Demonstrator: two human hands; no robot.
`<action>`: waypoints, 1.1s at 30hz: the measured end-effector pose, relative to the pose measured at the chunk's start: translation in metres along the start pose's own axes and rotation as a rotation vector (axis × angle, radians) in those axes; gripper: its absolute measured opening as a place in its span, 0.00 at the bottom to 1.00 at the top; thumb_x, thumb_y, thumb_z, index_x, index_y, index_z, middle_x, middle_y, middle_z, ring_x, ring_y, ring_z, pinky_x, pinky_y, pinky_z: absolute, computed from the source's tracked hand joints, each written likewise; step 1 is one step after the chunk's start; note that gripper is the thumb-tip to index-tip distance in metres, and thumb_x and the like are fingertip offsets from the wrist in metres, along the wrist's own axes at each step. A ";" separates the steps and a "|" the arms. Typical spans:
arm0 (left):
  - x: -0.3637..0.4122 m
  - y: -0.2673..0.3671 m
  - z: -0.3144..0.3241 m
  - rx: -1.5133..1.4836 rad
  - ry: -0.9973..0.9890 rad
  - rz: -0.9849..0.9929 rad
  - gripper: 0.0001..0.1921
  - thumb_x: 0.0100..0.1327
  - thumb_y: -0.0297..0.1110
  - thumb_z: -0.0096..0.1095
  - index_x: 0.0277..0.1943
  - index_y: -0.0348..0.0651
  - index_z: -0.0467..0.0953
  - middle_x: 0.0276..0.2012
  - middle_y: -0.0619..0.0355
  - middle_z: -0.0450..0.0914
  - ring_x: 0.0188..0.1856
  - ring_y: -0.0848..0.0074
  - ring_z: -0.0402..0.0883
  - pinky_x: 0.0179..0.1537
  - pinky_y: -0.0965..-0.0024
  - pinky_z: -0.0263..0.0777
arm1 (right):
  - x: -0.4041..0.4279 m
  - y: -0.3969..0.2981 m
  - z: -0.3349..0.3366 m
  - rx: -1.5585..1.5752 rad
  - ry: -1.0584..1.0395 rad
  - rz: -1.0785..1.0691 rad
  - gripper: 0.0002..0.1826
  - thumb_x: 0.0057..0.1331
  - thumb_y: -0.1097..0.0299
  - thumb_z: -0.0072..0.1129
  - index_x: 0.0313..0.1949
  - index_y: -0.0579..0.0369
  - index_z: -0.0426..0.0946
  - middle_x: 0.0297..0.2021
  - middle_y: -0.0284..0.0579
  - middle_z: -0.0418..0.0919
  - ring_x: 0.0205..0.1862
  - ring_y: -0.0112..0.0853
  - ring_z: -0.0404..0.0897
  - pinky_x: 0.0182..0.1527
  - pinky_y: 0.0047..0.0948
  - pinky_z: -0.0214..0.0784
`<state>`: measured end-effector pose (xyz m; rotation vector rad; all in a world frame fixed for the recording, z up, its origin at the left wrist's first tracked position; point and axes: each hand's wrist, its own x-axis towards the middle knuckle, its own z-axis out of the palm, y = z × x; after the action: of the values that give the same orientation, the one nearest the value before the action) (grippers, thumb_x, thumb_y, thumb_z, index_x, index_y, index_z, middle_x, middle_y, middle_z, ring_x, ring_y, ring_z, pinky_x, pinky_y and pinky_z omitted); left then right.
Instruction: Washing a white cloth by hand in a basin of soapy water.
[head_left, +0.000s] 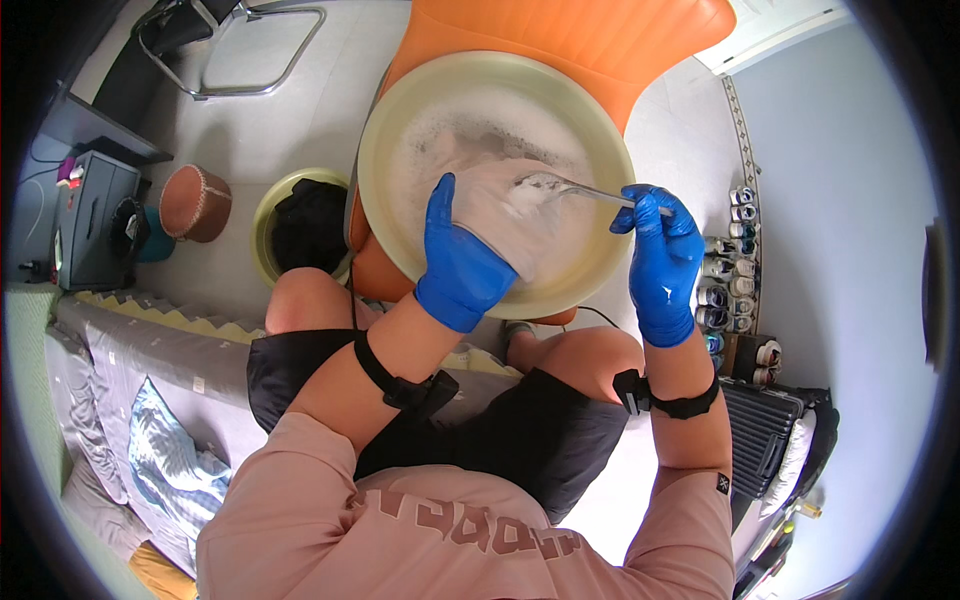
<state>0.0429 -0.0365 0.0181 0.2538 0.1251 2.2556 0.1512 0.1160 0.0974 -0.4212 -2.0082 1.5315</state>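
Note:
A pale green plastic basin (386, 225) with foamy water stands on an orange padded chair (570, 30). My left hand (469, 262), in a blue rubber glove, holds a wet, pale pinkish cloth (495, 199) over the basin; part of the hand is hidden under the cloth. In my right hand (664, 251), gloved too, is the handle of a metal spoon (596, 193). The spoon's bowl, with some white matter about it, lies against the cloth. Its exact shape is partly hidden by the foam.
On the floor at the left stand a smaller basin (262, 259) holding black cloth (307, 225) and a round pinkish-brown stool (196, 202). Several shoes (742, 285) line the right wall, near a dark ribbed suitcase (757, 435). A grey-covered bed (180, 360) lies at the left.

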 end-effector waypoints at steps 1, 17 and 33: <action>0.002 -0.001 -0.003 0.055 -0.023 0.009 0.29 0.71 0.47 0.38 0.63 0.30 0.66 0.58 0.44 0.73 0.59 0.60 0.73 0.61 0.59 0.69 | -0.002 0.000 -0.001 0.001 0.003 0.001 0.08 0.73 0.72 0.52 0.44 0.64 0.77 0.41 0.48 0.81 0.33 0.26 0.78 0.41 0.26 0.74; -0.007 -0.015 -0.004 -0.188 0.235 -0.036 0.41 0.68 0.64 0.39 0.74 0.41 0.55 0.73 0.45 0.57 0.73 0.52 0.55 0.73 0.46 0.46 | 0.017 0.156 -0.256 0.922 0.275 0.588 0.12 0.74 0.64 0.51 0.43 0.61 0.77 0.28 0.38 0.77 0.31 0.27 0.74 0.38 0.28 0.70; 0.032 -0.037 0.033 0.303 0.464 0.000 0.43 0.68 0.65 0.38 0.76 0.42 0.49 0.76 0.43 0.48 0.76 0.53 0.48 0.74 0.47 0.41 | -0.121 0.539 -0.260 0.214 0.604 1.024 0.10 0.70 0.68 0.53 0.41 0.63 0.77 0.25 0.48 0.80 0.21 0.34 0.79 0.23 0.28 0.72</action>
<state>0.0582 0.0116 0.0485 -0.1170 0.7132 2.2535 0.3557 0.4061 -0.3992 -1.7584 -1.1350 1.8011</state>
